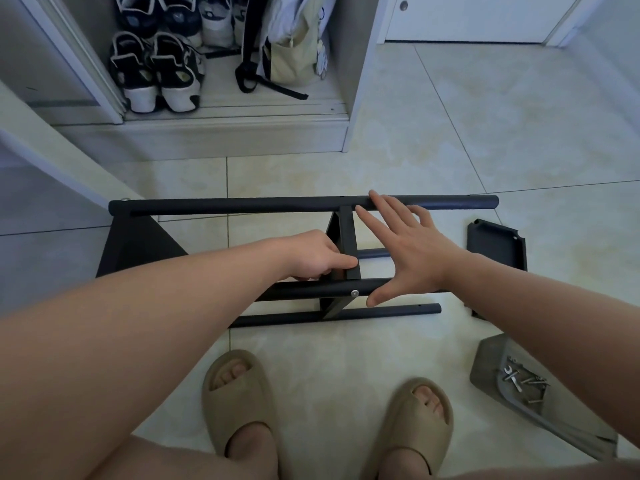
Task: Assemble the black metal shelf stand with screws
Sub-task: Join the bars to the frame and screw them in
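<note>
**Figure.** Two tan slippers [239, 403] stand on the tiled floor [346, 358], toes just short of the black shelf stand [242, 204]. The stand lies on its side across the floor, its round tubes running left to right.

- **Left hand:** The left hand [311, 258] has its grip curled in at the near end of the middle panel [346, 237]. The thumb presses the panel edge, and what the fingers enclose underneath is hidden.
- **Right hand:** The right hand [408, 251] is spread flat and holds nothing. Its fingertips [374, 195] touch the far tube and its thumb lies beside the near tube [311, 289].
- **Fixings:** One screw head [354, 293] shows on the near tube. No screw is visible where the panel meets the far tube.
- **Loose parts:** A loose panel [495, 247] lies to the right. The spare screws [530, 386] and a small wrench [512, 375] sit in a grey bag [491, 368], well apart from both hands.

**Likely hazards:**
- The round tubes may roll on the smooth tile, pulling the panel off its hole.
- An unfixed far joint may swing once the bracing hand lifts to fetch a screw.
- A slipping tube could strike the exposed toes.
</note>
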Demonstrator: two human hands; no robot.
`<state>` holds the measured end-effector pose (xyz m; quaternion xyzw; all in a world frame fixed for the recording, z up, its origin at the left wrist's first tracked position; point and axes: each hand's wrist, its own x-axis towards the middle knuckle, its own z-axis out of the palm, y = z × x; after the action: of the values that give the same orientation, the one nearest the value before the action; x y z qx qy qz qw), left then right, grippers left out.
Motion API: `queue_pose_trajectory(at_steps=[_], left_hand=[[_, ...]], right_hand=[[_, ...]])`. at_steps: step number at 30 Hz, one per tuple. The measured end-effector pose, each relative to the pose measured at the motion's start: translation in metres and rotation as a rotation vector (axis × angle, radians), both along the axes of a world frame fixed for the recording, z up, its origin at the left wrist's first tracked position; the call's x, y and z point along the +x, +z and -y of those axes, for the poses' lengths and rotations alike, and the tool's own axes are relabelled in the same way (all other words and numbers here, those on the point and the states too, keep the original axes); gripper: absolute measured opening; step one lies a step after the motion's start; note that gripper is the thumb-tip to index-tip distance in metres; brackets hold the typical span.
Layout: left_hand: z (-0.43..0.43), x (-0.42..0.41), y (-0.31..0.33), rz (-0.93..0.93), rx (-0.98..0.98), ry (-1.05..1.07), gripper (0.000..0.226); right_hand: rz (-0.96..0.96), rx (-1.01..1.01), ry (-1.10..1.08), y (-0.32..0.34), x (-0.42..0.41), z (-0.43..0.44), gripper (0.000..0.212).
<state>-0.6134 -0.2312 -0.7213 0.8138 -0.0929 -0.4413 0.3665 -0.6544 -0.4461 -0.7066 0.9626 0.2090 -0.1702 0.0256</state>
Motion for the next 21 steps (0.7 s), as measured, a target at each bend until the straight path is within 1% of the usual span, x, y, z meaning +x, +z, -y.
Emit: queue_pose_trajectory(at_steps=[3, 7, 9, 11, 13, 15, 18, 19, 21], left_hand=[[-0.002, -0.001, 0.0, -0.005, -0.01, 0.014, 0.038], [-0.002, -0.002, 0.001, -0.014, -0.006, 0.03, 0.047], [-0.002, -0.003, 0.003, -0.017, -0.006, 0.043, 0.053], [-0.003, -0.002, 0.005, -0.038, -0.004, 0.048, 0.051], [-0.004, 0.0, 0.006, -0.11, 0.001, 0.062, 0.046], [-0.006, 0.003, 0.005, -0.233, -0.022, 0.102, 0.041], [-0.01, 0.007, -0.001, -0.424, -0.106, 0.213, 0.02], [-0.012, 0.009, -0.004, -0.449, -0.122, 0.25, 0.019], [-0.014, 0.011, -0.01, -0.453, -0.128, 0.297, 0.029]], right_hand=[[-0.001, -0.016, -0.001, 0.002, 0.001, -0.001, 0.145], [0.001, -0.057, 0.003, -0.001, 0.001, -0.005, 0.145], [-0.029, -0.014, -0.021, -0.002, 0.002, -0.008, 0.145], [-0.029, 0.025, -0.033, -0.005, 0.002, -0.01, 0.145], [-0.006, 0.033, -0.031, -0.006, 0.001, -0.01, 0.144], [0.012, 0.032, -0.034, -0.008, -0.001, -0.009, 0.143], [0.026, 0.029, -0.039, -0.01, -0.002, -0.008, 0.144], [0.029, 0.03, -0.041, -0.011, -0.002, -0.008, 0.144], [0.031, 0.038, -0.043, -0.012, -0.002, -0.007, 0.143]])
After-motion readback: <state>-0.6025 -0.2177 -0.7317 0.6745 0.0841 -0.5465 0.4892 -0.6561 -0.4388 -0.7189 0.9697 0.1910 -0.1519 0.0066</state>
